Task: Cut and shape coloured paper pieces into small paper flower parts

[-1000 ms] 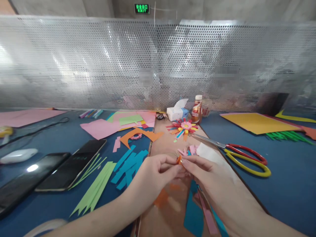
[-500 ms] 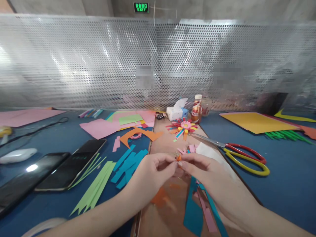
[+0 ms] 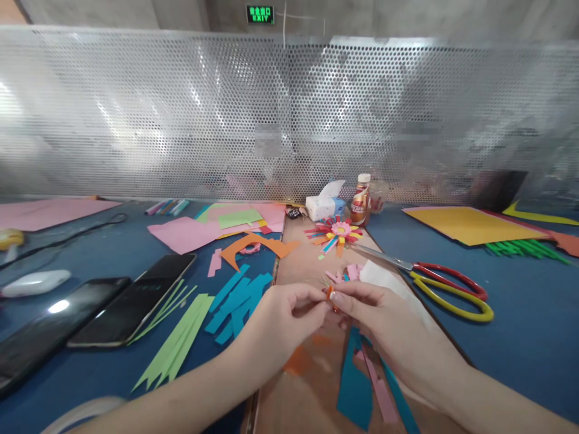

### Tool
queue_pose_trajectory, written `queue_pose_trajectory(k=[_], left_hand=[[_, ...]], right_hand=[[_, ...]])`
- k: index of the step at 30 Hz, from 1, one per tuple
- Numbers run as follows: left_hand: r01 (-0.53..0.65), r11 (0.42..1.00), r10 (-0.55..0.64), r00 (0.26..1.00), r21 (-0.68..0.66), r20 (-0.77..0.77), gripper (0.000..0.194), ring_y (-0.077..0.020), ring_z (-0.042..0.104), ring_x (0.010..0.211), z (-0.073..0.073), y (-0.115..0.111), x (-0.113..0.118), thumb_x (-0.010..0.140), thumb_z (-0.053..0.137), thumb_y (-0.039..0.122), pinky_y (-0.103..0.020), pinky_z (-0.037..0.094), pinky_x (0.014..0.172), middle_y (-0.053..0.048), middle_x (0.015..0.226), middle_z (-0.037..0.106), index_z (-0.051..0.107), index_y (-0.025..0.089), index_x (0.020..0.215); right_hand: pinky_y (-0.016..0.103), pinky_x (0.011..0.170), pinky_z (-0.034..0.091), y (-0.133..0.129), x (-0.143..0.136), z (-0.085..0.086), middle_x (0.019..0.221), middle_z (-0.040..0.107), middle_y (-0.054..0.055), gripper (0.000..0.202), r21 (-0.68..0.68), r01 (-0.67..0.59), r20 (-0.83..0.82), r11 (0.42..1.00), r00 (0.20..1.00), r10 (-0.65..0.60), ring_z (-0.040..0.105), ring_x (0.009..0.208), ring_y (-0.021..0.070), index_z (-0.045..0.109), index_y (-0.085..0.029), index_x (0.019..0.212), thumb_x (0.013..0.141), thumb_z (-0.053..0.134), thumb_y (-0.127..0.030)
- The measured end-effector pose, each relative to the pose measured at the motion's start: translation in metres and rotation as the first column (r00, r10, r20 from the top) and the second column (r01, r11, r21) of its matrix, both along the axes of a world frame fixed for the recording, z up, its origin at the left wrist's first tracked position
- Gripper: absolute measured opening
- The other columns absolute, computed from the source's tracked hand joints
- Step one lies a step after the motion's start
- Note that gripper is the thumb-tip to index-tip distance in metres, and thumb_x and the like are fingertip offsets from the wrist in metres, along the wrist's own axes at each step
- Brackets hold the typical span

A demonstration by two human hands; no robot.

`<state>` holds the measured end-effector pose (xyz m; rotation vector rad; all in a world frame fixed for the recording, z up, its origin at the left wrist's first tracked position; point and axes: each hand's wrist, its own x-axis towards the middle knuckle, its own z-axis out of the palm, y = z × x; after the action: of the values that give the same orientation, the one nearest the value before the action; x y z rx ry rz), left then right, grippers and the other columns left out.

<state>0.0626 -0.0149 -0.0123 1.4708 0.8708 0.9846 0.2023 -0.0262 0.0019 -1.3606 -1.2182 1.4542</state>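
Between the fingertips of both hands is a small piece of orange paper (image 3: 330,293), mostly covered by the fingers. My left hand (image 3: 289,310) pinches it from the left, and my right hand (image 3: 377,307) pinches it from the right with the thumb in front. Blue and pink paper strips (image 3: 355,386) lie under and in front of the right hand. A layered paper flower (image 3: 340,229) with red, yellow and pink petals rests beyond the hands. Left of the left hand lie blue paper strips (image 3: 239,304) and fringed light green paper (image 3: 178,337).
Scissors with red and yellow handles (image 3: 452,292) lie to the right. Two phones (image 3: 136,301) are on the left. A tissue pack (image 3: 323,208) and a bottle (image 3: 360,202) stand at the back, before a perforated metal screen (image 3: 181,120). Yellow paper (image 3: 470,224) lies far right.
The orange paper piece has turned between the fingertips, and the right thumb has shifted over it. Both hands stay in nearly the same place.
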Motion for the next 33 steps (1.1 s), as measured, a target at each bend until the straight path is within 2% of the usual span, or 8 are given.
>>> queue_pose_trajectory(k=[4, 8, 13, 23, 27, 33], left_hand=[[0.006, 0.999, -0.005, 0.999, -0.039, 0.033, 0.020, -0.0189, 0.065, 0.072, -0.0022, 0.0004, 0.0003, 0.074, 0.050, 0.018, -0.030, 0.050, 0.073, -0.004, 0.076, 0.070, 0.068, 0.016, 0.083], [0.019, 0.999, -0.019, 1.000, -0.046, 0.013, 0.021, -0.0196, 0.065, 0.073, -0.0018, -0.0005, -0.0013, 0.075, 0.049, 0.019, -0.030, 0.050, 0.072, -0.004, 0.076, 0.070, 0.068, 0.016, 0.085], [0.011, 1.000, -0.011, 0.999, -0.008, -0.035, 0.022, -0.0202, 0.064, 0.076, 0.0004, -0.0015, -0.0016, 0.075, 0.049, 0.018, -0.031, 0.051, 0.072, -0.005, 0.078, 0.070, 0.067, 0.016, 0.087], [0.026, 0.996, -0.023, 0.999, -0.084, 0.029, 0.021, -0.0193, 0.065, 0.074, 0.0026, -0.0022, -0.0004, 0.075, 0.051, 0.020, -0.031, 0.052, 0.072, -0.006, 0.079, 0.070, 0.067, 0.014, 0.088], [0.034, 0.997, -0.032, 0.999, -0.075, 0.026, 0.020, -0.0181, 0.065, 0.075, 0.0016, -0.0013, -0.0008, 0.076, 0.051, 0.019, -0.029, 0.052, 0.072, -0.005, 0.079, 0.070, 0.067, 0.014, 0.086], [0.041, 0.997, -0.040, 0.999, -0.065, 0.010, 0.020, -0.0172, 0.065, 0.074, 0.0015, -0.0003, -0.0007, 0.076, 0.051, 0.020, -0.029, 0.053, 0.071, -0.004, 0.078, 0.070, 0.066, 0.014, 0.087]], right_hand=[[0.015, 0.032, 0.027, 0.0011, -0.0013, -0.0047, 0.063, 0.057, 0.000, 0.020, -0.062, -0.020, -0.078, 0.998, 0.997, 0.015, 0.046, 0.046, 0.0069, 0.058, -0.018, 0.081, 0.072, 0.057, -0.036], [0.014, 0.033, 0.025, 0.0023, 0.0007, -0.0097, 0.064, 0.056, 0.000, 0.025, -0.100, 0.004, -0.081, 0.995, 0.997, -0.013, 0.046, 0.052, 0.0085, 0.056, -0.020, 0.078, 0.068, 0.060, -0.043], [0.014, 0.034, 0.026, 0.0033, 0.0023, -0.0085, 0.064, 0.056, 0.000, 0.025, -0.121, -0.004, -0.105, 0.993, 0.994, -0.009, 0.047, 0.051, 0.0079, 0.057, -0.019, 0.077, 0.067, 0.061, -0.041], [0.014, 0.035, 0.032, 0.0020, 0.0020, -0.0035, 0.063, 0.055, -0.001, 0.021, -0.116, -0.004, -0.097, 0.993, 0.995, -0.008, 0.047, 0.049, 0.0069, 0.057, -0.018, 0.080, 0.069, 0.061, -0.035], [0.015, 0.034, 0.031, 0.0032, 0.0025, -0.0036, 0.061, 0.054, -0.002, 0.020, -0.108, -0.033, -0.104, 0.994, 0.994, 0.022, 0.046, 0.047, 0.0063, 0.056, -0.017, 0.078, 0.069, 0.061, -0.035], [0.016, 0.036, 0.033, 0.0040, 0.0035, -0.0033, 0.060, 0.054, -0.004, 0.016, -0.125, -0.011, -0.122, 0.992, 0.992, -0.004, 0.046, 0.046, 0.0055, 0.057, -0.020, 0.076, 0.070, 0.061, -0.034]])
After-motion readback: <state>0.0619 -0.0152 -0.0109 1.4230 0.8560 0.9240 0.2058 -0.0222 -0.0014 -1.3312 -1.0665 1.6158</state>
